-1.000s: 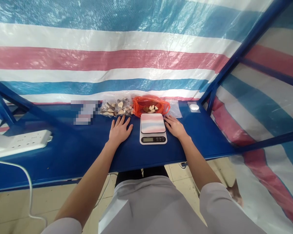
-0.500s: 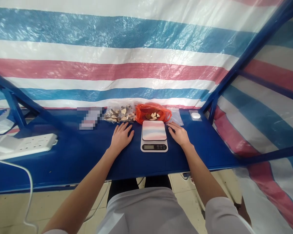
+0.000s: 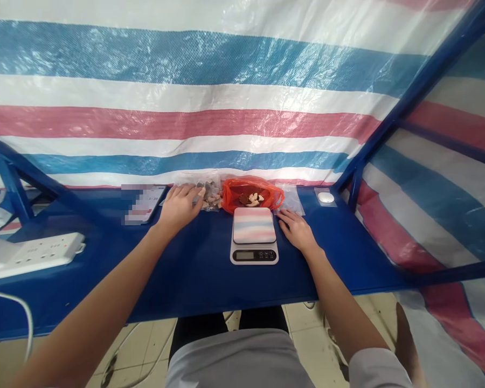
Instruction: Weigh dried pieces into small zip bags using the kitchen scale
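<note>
Along the blue counter (image 3: 105, 269), your left hand (image 3: 180, 207) curls over the clear bag (image 3: 213, 186) of chips (image 3: 212, 199), grip unclear; your right hand (image 3: 296, 230) lies open beside the scale (image 3: 254, 253), its platform bare, the red bag (image 3: 246, 195) behind it.

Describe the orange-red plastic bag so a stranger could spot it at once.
On the blue bench below the striped tarpaulin, find the digital scale. Right behind it lies the orange-red plastic bag, holding pale and brown pieces. The neighbouring bag, under the left hand, is clear.
</note>
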`<act>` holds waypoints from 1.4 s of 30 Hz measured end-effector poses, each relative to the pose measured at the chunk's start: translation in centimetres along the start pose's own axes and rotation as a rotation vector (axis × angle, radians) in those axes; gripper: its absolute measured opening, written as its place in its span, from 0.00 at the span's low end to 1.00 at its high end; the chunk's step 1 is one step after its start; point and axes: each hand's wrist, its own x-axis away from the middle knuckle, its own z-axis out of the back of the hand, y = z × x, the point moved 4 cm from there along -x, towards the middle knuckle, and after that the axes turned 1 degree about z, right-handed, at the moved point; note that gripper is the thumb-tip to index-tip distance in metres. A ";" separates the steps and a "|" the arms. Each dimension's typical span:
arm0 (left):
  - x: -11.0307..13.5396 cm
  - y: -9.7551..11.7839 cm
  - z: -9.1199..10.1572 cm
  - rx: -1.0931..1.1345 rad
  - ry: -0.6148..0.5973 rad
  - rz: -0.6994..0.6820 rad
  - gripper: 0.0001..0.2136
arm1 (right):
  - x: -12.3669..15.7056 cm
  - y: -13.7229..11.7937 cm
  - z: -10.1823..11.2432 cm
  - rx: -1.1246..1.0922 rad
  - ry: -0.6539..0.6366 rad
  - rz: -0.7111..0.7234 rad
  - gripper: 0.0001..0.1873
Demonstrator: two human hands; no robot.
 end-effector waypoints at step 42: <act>-3.7 -1.7 -3.4 0.261 -0.193 -0.003 0.17 | -0.1 0.2 0.2 -0.058 -0.002 0.003 0.20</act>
